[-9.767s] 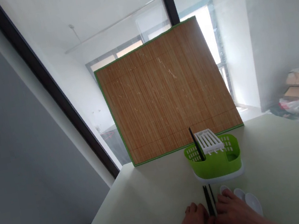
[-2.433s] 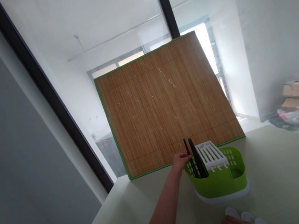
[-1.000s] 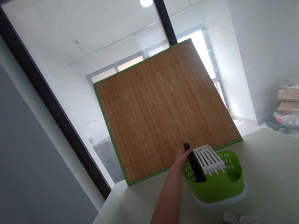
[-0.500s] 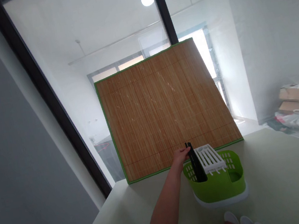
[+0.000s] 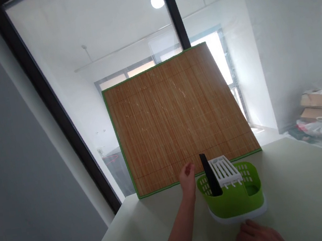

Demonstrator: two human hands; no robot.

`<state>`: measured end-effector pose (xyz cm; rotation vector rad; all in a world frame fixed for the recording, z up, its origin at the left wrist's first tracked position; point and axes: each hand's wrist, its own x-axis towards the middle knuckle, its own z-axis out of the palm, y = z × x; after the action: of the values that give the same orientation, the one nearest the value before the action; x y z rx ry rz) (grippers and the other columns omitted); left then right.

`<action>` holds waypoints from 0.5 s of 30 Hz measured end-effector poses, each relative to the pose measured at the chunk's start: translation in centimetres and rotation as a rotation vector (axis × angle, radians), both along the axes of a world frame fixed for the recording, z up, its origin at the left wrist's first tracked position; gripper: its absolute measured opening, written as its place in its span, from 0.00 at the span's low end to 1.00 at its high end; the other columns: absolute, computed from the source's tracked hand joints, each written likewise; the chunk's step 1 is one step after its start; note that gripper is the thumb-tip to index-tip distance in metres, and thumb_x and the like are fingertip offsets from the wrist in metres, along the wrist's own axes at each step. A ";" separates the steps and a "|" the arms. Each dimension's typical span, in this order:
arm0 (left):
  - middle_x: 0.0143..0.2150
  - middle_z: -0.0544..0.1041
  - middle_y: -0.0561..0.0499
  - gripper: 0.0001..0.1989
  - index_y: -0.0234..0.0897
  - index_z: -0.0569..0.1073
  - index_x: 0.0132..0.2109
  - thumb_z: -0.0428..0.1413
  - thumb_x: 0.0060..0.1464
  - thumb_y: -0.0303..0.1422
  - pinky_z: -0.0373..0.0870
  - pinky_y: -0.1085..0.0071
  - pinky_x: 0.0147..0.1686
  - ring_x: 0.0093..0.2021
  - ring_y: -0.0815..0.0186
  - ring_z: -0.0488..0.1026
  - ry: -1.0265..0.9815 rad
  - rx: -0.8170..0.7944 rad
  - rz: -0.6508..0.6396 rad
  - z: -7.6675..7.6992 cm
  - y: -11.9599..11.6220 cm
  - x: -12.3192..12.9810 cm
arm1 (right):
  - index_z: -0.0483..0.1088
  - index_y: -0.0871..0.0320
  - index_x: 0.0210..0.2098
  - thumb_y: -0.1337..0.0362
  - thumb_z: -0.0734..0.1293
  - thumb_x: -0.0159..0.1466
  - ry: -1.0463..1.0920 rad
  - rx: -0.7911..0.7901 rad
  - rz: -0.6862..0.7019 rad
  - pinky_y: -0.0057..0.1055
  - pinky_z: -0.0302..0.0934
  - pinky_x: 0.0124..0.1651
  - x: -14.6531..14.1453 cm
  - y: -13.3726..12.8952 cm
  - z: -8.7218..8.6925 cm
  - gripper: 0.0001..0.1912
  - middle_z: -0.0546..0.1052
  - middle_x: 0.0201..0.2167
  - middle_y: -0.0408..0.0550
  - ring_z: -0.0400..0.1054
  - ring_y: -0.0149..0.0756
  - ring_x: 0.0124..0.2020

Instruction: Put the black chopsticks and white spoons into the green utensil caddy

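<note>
A green basket [image 5: 237, 204] with a white base stands on the pale table. Black chopsticks [image 5: 210, 176] lean upright in its left part, and a white slotted rack [image 5: 225, 170] sits across its middle. My left hand [image 5: 187, 178] hangs just left of the basket, apart from the chopsticks, its fingers curled together with nothing in them. In front of the basket, at the bottom, is my right hand [image 5: 259, 237], fingers bent downward near the white base. Whatever lies under its fingers is hidden.
A bamboo mat [image 5: 176, 122] with green edging leans against the window behind the basket. The pale table [image 5: 308, 190] extends to both sides. Cardboard boxes [image 5: 317, 104] and plastic bags stand beyond the glass at the right.
My left hand has let go of the chopsticks and moved left. My right hand has moved up and right toward the basket; the white spoon-like pieces beside it no longer show.
</note>
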<state>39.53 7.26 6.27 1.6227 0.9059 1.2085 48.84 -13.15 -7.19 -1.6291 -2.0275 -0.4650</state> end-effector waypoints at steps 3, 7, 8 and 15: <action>0.47 0.74 0.40 0.20 0.33 0.72 0.48 0.53 0.55 0.44 0.70 0.68 0.44 0.44 0.62 0.72 -0.046 0.136 0.143 -2.7 -2.6 -3.3 | 0.70 0.51 0.35 0.72 0.62 0.58 0.145 -0.064 -0.146 0.30 0.62 0.33 1.4 -0.9 2.0 0.10 0.75 0.35 0.44 0.70 0.39 0.38; 0.45 0.74 0.43 0.21 0.37 0.71 0.48 0.51 0.55 0.47 0.71 0.72 0.32 0.37 0.65 0.72 -0.001 0.113 0.130 -7.1 -7.8 -6.7 | 0.73 0.53 0.35 0.70 0.61 0.60 0.211 -0.163 -0.294 0.39 0.62 0.39 2.6 -1.3 2.2 0.10 0.74 0.37 0.49 0.67 0.47 0.44; 0.43 0.75 0.45 0.20 0.37 0.72 0.47 0.52 0.55 0.47 0.70 0.73 0.29 0.35 0.65 0.71 0.027 0.096 0.100 -8.0 -9.0 -7.1 | 0.73 0.53 0.34 0.69 0.62 0.60 0.206 -0.181 -0.296 0.40 0.61 0.41 2.7 -1.3 2.0 0.09 0.74 0.36 0.49 0.67 0.48 0.44; 0.34 0.75 0.48 0.15 0.39 0.75 0.39 0.53 0.53 0.44 0.62 0.76 0.21 0.29 0.67 0.69 0.134 0.098 -0.062 -12.2 -13.7 -6.4 | 0.73 0.54 0.26 0.67 0.65 0.58 0.133 -0.205 -0.312 0.46 0.54 0.43 2.0 -0.8 0.9 0.07 0.75 0.31 0.48 0.67 0.50 0.41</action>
<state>33.10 -6.41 -5.89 1.8146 0.8840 1.1272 50.84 -13.96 -6.25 -2.0566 -1.7784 -0.2523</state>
